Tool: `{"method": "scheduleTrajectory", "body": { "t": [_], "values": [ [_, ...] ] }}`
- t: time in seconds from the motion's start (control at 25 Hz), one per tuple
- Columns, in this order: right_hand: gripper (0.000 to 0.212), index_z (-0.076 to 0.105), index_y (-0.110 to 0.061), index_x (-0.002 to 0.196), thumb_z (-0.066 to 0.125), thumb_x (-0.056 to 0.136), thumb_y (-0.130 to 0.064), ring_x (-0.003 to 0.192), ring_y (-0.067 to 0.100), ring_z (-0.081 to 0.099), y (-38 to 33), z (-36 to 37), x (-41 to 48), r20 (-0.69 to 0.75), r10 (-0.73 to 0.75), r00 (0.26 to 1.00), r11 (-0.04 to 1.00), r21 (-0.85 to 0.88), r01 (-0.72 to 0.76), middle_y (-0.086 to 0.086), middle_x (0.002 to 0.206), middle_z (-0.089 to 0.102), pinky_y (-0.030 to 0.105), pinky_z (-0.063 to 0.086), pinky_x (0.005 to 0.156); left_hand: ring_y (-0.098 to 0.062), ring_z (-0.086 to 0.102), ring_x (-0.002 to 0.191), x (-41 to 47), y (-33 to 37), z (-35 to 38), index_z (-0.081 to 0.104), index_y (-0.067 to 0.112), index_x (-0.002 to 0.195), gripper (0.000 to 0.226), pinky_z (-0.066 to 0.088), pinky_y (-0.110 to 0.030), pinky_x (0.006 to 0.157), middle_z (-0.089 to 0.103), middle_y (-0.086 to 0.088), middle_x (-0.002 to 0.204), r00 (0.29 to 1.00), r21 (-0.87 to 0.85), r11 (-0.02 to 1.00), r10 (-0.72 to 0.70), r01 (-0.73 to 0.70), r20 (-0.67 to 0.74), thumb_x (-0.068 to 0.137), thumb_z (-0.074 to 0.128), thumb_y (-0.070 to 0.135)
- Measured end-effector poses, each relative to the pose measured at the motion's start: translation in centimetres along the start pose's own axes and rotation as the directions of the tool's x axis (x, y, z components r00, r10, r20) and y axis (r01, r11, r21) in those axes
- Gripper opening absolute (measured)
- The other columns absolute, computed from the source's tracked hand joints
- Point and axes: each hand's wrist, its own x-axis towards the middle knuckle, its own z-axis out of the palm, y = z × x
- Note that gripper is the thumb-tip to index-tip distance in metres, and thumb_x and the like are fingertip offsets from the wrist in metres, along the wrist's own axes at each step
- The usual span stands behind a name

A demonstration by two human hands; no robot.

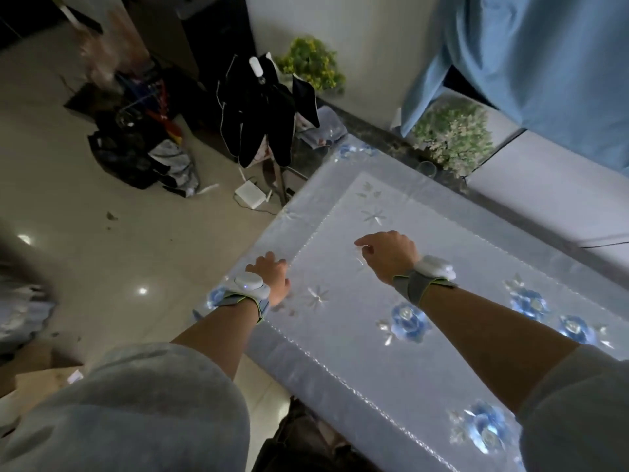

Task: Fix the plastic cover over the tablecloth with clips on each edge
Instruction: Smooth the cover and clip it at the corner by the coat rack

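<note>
Plastic cover (425, 267) glossy over floral tablecloth (406, 321) (blue roses), left hand (270, 275) curled on worktop edge, right hand (388, 255) loosely curled, fingertips pressing cover.

Room dim, upper left of frame near black. Tablecloth (391, 267) glows pale, brightest patch, centre right. Small specular spots on glossy floor (102, 253), lower left. Soft blur throughout, worst upper left. Wide-angle bending at edges. Sleeves at bottom out of focus.
</note>
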Motion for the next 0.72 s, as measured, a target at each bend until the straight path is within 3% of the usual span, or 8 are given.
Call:
{"method": "scheduleTrajectory", "body": {
  "t": [0.24, 0.4, 0.52, 0.72],
  "values": [
    [0.039, 0.059, -0.039, 0.127, 0.038, 0.097, -0.023, 0.111, 0.025, 0.061, -5.6, 2.9, 6.5, 0.088, -0.116, 0.989, 0.979, -0.161, 0.129, -0.004, 0.128, 0.062, 0.032, 0.046, 0.086, -0.035, 0.045, 0.124, 4.5, -4.4, -0.4, 0.033, 0.013, 0.141, 0.048, 0.040, -0.045, 0.097, 0.042, -0.014, 0.137, 0.994, -0.108, 0.993, -0.058, 0.048, -0.093, 0.098, 0.042, 0.032],
    [0.040, 0.058, -0.033, 0.128, 0.039, 0.097, -0.017, 0.111, 0.027, 0.061, -8.8, 4.9, 9.8, 0.145, -0.220, 0.965, 0.919, -0.301, 0.255, 0.001, 0.124, 0.061, 0.035, 0.047, 0.084, -0.037, 0.048, 0.125, 7.2, -5.7, -0.1, 0.019, 0.011, 0.151, 0.053, 0.039, -0.044, 0.100, 0.041, -0.019, 0.140, 0.995, -0.311, 0.946, -0.097, 0.091, -0.003, 0.102, 0.034, 0.025],
    [0.036, 0.062, -0.028, 0.122, 0.039, 0.097, -0.017, 0.107, 0.027, 0.061, -9.5, 6.3, 10.9, 0.151, -0.226, 0.962, 0.901, -0.344, 0.266, 0.003, 0.117, 0.060, 0.036, 0.049, 0.081, -0.038, 0.049, 0.125, 8.6, -6.7, 0.2, 0.032, 0.007, 0.145, 0.044, 0.038, -0.041, 0.102, 0.046, -0.022, 0.139, 0.995, -0.455, 0.886, -0.097, 0.085, -0.003, 0.104, 0.029, 0.022],
    [0.030, 0.062, -0.021, 0.119, 0.043, 0.096, -0.020, 0.103, 0.032, 0.063, -10.1, 7.4, 10.8, 0.132, -0.224, 0.966, 0.930, -0.269, 0.252, 0.007, 0.114, 0.059, 0.038, 0.050, 0.079, -0.041, 0.053, 0.117, 9.5, -6.9, 1.6, 0.051, -0.002, 0.124, 0.041, 0.038, -0.041, 0.094, 0.056, -0.026, 0.127, 0.981, -0.539, 0.831, -0.189, 0.136, -0.045, 0.105, 0.026, 0.025]
  ]
}}
